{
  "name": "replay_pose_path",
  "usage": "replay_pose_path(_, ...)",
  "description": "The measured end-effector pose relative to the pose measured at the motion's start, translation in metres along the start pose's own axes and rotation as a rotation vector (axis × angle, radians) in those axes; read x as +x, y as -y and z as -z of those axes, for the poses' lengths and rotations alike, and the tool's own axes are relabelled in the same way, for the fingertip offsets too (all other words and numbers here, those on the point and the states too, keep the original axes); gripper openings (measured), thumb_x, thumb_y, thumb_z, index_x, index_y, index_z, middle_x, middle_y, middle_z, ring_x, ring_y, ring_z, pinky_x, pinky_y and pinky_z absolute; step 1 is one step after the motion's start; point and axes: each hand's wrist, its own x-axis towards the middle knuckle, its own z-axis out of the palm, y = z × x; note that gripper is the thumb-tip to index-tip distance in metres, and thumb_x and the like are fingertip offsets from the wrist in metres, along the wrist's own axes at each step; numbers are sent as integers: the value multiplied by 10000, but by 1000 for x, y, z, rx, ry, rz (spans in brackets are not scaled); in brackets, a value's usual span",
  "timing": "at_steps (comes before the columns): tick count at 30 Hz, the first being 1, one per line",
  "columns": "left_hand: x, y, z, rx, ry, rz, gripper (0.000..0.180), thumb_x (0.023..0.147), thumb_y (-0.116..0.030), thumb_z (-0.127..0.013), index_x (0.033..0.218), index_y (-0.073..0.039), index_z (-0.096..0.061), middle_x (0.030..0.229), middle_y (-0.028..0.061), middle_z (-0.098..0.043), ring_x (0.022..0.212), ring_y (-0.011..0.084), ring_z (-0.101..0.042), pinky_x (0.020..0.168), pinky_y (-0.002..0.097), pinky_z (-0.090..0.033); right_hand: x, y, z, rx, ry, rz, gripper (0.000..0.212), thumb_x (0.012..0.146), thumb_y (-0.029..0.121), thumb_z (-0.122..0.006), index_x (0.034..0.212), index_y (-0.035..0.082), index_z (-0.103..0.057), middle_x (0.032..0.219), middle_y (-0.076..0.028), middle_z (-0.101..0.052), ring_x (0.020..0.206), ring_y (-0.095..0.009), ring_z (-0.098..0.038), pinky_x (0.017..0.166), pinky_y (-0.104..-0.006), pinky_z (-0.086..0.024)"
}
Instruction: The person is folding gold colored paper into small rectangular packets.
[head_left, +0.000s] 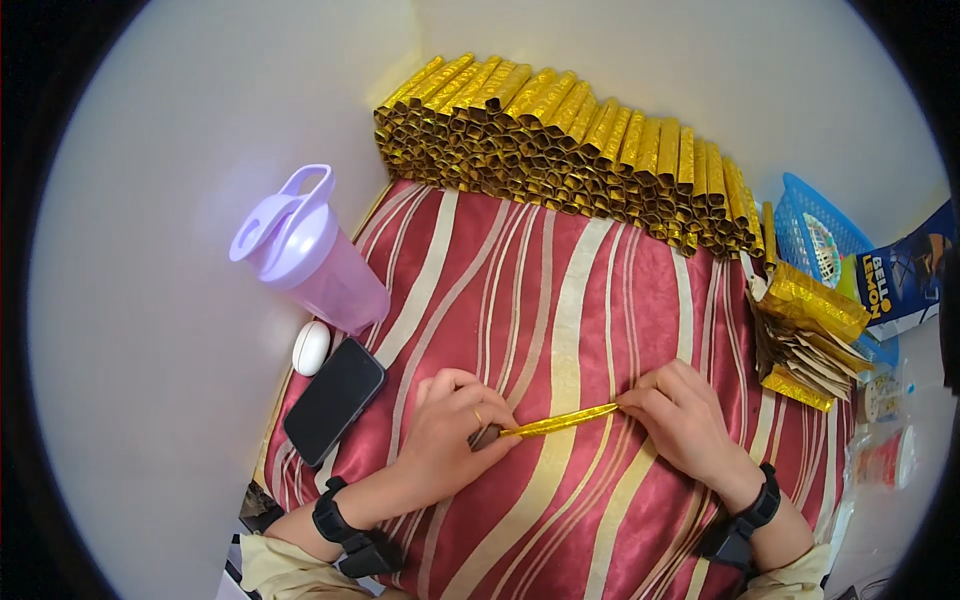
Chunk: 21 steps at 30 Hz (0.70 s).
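A narrow gold foil paper strip (560, 422), apparently folded or rolled, stretches between my hands just above the striped red cloth. My left hand (455, 430), with a ring on one finger, pinches its left end. Under those fingers a small dark brown piece (485, 437) shows; I cannot tell what it is. My right hand (680, 415) holds the strip's other end between thumb and fingertips. Farther back stands a long stack of gold paper tubes (560, 140), their open ends facing me. To the right lies a loose pile of gold paper sheets (815, 310), some showing tan backs.
A purple shaker bottle (325, 255) stands at the left, with a white oval case (311, 348) and a black phone (335, 400) nearer me. Right of the stack are a blue basket (800, 215) and a dark blue package (905, 270). Walls enclose the back and left.
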Motion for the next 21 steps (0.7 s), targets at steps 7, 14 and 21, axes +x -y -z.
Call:
replay_pose_path(7, -1, -2, -8, 260, -45, -526, 157, 679, -83, -759, 797, -121, -663, 877, -26, -644, 891, 192, -583, 703, 339, -431, -5, -1, 4, -357, -74, 326, 205, 713, 108, -645, 905, 35, -633, 870, -41, -600, 880, -188, -617, 721, -277, -503)
replay_pose_path(14, -1, -3, -6, 357, 11, -641, 154, 671, -71, -737, 798, -109, -658, 844, -12, -629, 855, 189, -601, 662, 324, -424, -11, -3, -1, -294, -86, 342, 242, 703, 90, -657, 926, -5, -667, 832, -53, -585, 835, -187, -613, 699, -260, -508)
replay_pose_path(21, 5, -10, -6, 237, 26, -527, 263, 728, -79, -700, 991, -75, -693, 800, 11, -565, 823, 200, -563, 683, 331, -417, -17, -1, 0, -342, -104, 392, 186, 697, 89, -652, 853, -10, -680, 800, -34, -547, 784, -172, -562, 688, -269, -470)
